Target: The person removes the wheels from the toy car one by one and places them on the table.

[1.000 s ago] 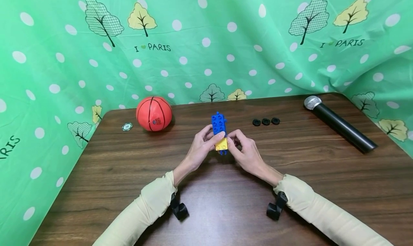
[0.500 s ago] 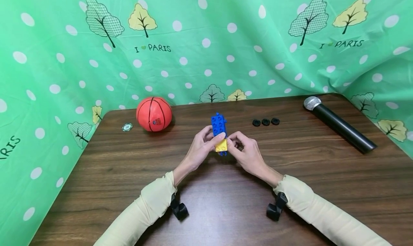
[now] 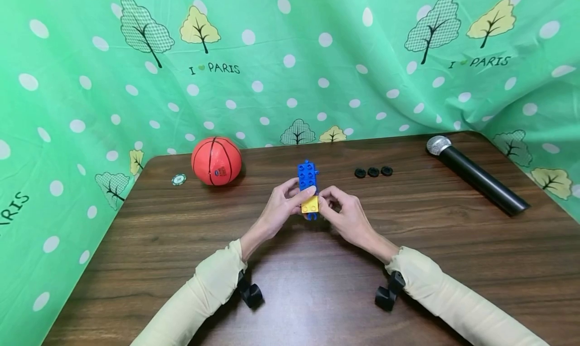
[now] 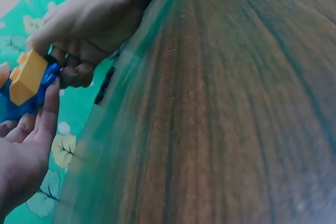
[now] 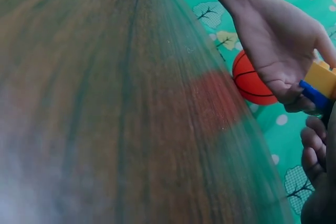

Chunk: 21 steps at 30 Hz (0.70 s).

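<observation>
My left hand [image 3: 279, 210] grips a toy block car, a long blue studded base [image 3: 306, 174] with a yellow block [image 3: 310, 205] at its near end. The thumb lies across the top where blue meets yellow, and the fingers support it from below. Beside the yellow block, my right hand [image 3: 348, 216] pinches a small black wheel [image 4: 49, 58] against the car's right side. That wheel is mostly hidden by the fingers. Small blue pegs stick out at the far end and right side, and a blue hook shows at the near end.
Three black wheels [image 3: 373, 171] lie in a row behind the right hand. A red toy basketball [image 3: 216, 161] and a round chip [image 3: 178, 179] are at the back left. A black microphone [image 3: 480, 177] lies at the right of the brown wooden table [image 3: 181, 265], before a green curtain.
The car's near end has swung very slightly left, and the left forearm has shifted a little the same way. Both hands keep their grip.
</observation>
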Tool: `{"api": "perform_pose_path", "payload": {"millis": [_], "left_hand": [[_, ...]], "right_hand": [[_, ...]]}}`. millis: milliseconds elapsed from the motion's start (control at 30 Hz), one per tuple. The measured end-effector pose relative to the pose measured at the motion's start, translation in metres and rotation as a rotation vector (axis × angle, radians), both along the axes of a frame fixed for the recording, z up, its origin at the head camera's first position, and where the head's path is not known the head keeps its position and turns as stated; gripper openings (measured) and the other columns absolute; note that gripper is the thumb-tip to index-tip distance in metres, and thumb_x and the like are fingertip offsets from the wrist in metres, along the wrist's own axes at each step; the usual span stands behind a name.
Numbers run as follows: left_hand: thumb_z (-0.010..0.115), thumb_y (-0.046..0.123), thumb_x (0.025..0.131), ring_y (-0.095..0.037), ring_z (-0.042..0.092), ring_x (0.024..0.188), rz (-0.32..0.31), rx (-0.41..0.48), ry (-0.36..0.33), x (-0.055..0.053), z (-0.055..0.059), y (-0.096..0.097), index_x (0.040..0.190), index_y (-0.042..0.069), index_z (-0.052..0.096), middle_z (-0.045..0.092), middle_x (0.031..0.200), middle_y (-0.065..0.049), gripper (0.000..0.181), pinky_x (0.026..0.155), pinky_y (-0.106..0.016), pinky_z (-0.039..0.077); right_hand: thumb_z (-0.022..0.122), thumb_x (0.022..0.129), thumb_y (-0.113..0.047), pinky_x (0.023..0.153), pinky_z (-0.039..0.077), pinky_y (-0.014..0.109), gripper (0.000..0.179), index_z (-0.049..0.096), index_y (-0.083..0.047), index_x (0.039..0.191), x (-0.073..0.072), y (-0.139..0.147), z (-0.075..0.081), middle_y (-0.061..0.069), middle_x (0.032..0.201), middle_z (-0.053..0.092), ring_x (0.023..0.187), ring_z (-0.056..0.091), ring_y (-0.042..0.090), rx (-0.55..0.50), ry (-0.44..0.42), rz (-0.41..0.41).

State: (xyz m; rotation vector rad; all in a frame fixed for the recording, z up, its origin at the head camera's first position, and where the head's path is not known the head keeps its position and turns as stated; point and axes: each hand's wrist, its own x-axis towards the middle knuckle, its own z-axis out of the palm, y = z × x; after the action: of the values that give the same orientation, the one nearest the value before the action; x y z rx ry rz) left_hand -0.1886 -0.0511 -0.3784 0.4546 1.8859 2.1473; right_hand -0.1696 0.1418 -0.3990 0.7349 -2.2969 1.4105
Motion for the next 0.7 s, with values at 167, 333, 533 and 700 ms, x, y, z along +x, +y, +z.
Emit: {"api": "perform_pose_path", "payload": {"millis": [167,333,533,700], "left_hand": [[0.06,0.015,0.103,-0.014,0.069,0.086,-0.031,0.038,-0.074,-0.0009,-0.0012,-0.0022,0.143,-0.01,0.048,0.07,0.115,-0.022,0.049,0.07,-0.027,0.057],[0.06,0.017,0.104,-0.014,0.069,0.086,-0.047,0.048,-0.093,-0.0023,-0.0008,-0.0017,0.144,-0.009,0.048,0.069,0.114,-0.019,0.049,0.07,-0.028,0.057],[0.057,0.015,0.105,-0.014,0.068,0.089,-0.07,0.079,-0.133,-0.0017,-0.0013,-0.0018,0.146,-0.008,0.045,0.068,0.115,-0.017,0.049,0.073,-0.027,0.057],[0.056,0.015,0.105,-0.014,0.068,0.092,-0.087,0.094,-0.136,-0.0011,-0.0009,-0.0028,0.147,-0.008,0.043,0.067,0.117,-0.016,0.05,0.077,-0.028,0.057]], "right_hand": [[0.063,0.098,-0.002,0.064,0.05,0.024,0.006,0.068,-0.003,0.1,0.0012,0.001,0.0024,-0.004,0.079,0.065,0.071,0.058,0.011,-0.002,-0.064,0.04],[0.063,0.099,-0.001,0.065,0.052,0.025,0.005,0.068,-0.002,0.1,0.0003,0.0032,0.003,-0.003,0.079,0.067,0.07,0.061,0.012,-0.006,-0.082,0.061],[0.062,0.101,0.0,0.066,0.055,0.027,0.006,0.068,-0.001,0.101,0.0004,0.0063,0.0035,0.0,0.082,0.071,0.071,0.067,0.014,-0.028,-0.12,0.101],[0.059,0.103,-0.001,0.068,0.058,0.031,0.008,0.067,0.001,0.105,0.0014,0.0092,0.0037,0.005,0.087,0.072,0.075,0.07,0.019,-0.06,-0.178,0.129]]}}
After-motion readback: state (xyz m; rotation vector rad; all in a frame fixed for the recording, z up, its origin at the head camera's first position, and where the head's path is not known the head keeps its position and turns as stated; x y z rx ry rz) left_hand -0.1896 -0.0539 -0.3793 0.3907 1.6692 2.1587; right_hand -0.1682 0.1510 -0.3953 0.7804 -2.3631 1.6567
